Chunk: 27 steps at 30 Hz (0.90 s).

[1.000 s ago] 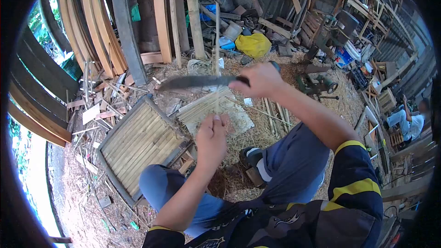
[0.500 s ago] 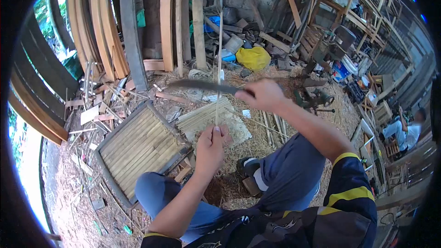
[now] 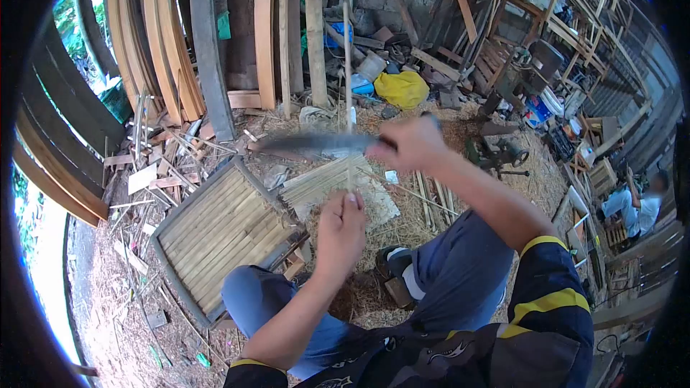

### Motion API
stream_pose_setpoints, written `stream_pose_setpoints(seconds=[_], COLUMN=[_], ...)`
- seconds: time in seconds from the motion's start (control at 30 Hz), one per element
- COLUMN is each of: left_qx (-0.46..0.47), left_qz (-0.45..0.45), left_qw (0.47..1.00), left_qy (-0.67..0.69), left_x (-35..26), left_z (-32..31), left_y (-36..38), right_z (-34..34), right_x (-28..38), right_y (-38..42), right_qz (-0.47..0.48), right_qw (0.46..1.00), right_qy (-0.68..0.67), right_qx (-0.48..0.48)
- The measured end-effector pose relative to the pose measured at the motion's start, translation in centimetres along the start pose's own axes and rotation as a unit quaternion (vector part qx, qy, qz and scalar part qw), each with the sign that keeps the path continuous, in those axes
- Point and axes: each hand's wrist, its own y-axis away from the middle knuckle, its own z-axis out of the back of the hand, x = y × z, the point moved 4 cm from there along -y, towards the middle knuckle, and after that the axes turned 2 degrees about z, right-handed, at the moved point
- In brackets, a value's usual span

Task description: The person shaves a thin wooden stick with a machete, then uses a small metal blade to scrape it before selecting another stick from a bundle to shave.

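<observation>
My left hand [image 3: 341, 233] is closed around the lower end of a long, thin bamboo strip [image 3: 348, 65], which stands nearly upright. Closed on the handle of a machete [image 3: 305, 144], my right hand [image 3: 413, 145] is at the right of the strip. The blade, smeared by motion, points left and crosses the strip a little above my left hand. On the ground behind my left hand lies a bundle of thin strips [image 3: 320, 185]. A framed panel of bamboo slats [image 3: 230, 233] leans to the left of my knee.
Curved wooden planks [image 3: 169, 36] stand along the back wall. A yellow sack [image 3: 401, 90] sits among scrap at the back, and a metal vise [image 3: 507, 152] is at right. Shavings and offcuts cover the ground. Another person [image 3: 632, 205] sits at far right.
The machete blade has dropped slightly along the strip and is more blurred. My left hand and the strip appear a little further right as the whole view shifts slightly.
</observation>
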Motion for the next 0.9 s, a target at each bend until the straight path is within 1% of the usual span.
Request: stream_pose_setpoints(seconds=[0.03,0.07,0.13,0.17,0.2,0.23,0.3,0.33,0.4,0.47,0.5,0.53,0.57,0.6,0.63,0.7,0.73,0.77,0.83,0.87,0.9], left_qx=[0.012,0.026,0.05,0.048,0.043,0.039,0.022,0.013,0.01,0.012,0.019,0.031,0.051,0.076,0.101,0.12,0.121,0.08,-0.003,-0.018,-0.031], left_qz=[-0.004,-0.01,-0.027,-0.022,-0.015,-0.005,-0.017,-0.023,-0.067,-0.08,-0.069,-0.059,-0.029,0.001,0.029,0.031,0.037,-0.049,-0.207,-0.105,0.0], left_qw=[0.999,0.998,0.993,0.994,0.995,0.996,0.998,0.999,0.996,0.994,0.995,0.995,0.996,0.996,0.993,0.984,0.978,0.971,0.924,0.921,0.906], left_qy=[-0.03,-0.058,-0.1,-0.092,-0.084,-0.078,-0.051,-0.039,-0.057,-0.071,-0.074,-0.077,-0.065,-0.055,-0.045,-0.128,-0.168,-0.22,-0.321,-0.375,-0.422], left_x=[0.1,0.2,1.0,0.9,0.7,0.7,1.4,1.9,2.7,2.9,2.8,2.5,2.4,2.3,2.0,0.9,0.7,0.6,1.3,1.1,0.9], left_z=[-0.2,-0.7,-1.1,-1.0,-0.8,-0.6,-0.2,0.1,-0.1,0.2,0.1,-0.2,-0.6,-1.0,-1.4,-0.8,0.1,1.3,4.0,5.2,6.2], left_y=[0.7,1.5,2.1,1.8,1.5,1.5,0.5,0.0,-0.5,-0.2,0.2,0.6,1.4,2.6,3.2,3.1,3.1,2.5,1.4,1.3,1.2], right_z=[0.4,0.9,1.3,1.4,1.6,1.4,1.1,0.8,0.0,-0.4,-0.6,-1.0,-0.6,0.0,-0.3,-1.1,-1.9,-1.9,-2.7,-3.1,-3.4], right_x=[-2.5,-4.6,-6.9,-7.8,-6.4,-4.7,-0.4,1.3,4.0,2.1,0.5,-2.1,-5.1,-7.7,-9.6,-12.8,-12.4,-12.2,-11.5,-11.3,-11.0], right_y=[-1.0,-0.9,0.7,1.0,1.6,1.9,2.1,2.5,2.6,2.1,2.0,1.3,0.3,0.5,1.8,3.6,4.7,4.8,5.2,5.3,5.4], right_qz=[-0.108,-0.214,-0.24,-0.247,-0.199,-0.138,-0.021,0.009,0.073,0.05,0.035,-0.061,-0.161,-0.263,-0.298,-0.351,-0.44,-0.45,-0.473,-0.464,-0.455], right_qw=[0.994,0.977,0.971,0.968,0.979,0.99,1.0,0.999,0.992,0.997,0.998,0.998,0.987,0.964,0.951,0.92,0.834,0.815,0.771,0.773,0.783], right_qy=[-0.001,0.002,-0.02,-0.031,-0.033,-0.025,-0.017,-0.017,-0.018,-0.025,-0.027,-0.002,-0.017,-0.03,-0.064,-0.136,-0.328,-0.36,-0.424,-0.43,-0.423], right_qx=[0.006,0.011,-0.01,-0.023,-0.034,-0.019,0.012,0.042,0.098,0.059,0.042,0.002,-0.008,-0.021,-0.051,-0.11,-0.063,-0.06,-0.045,-0.047,-0.029])
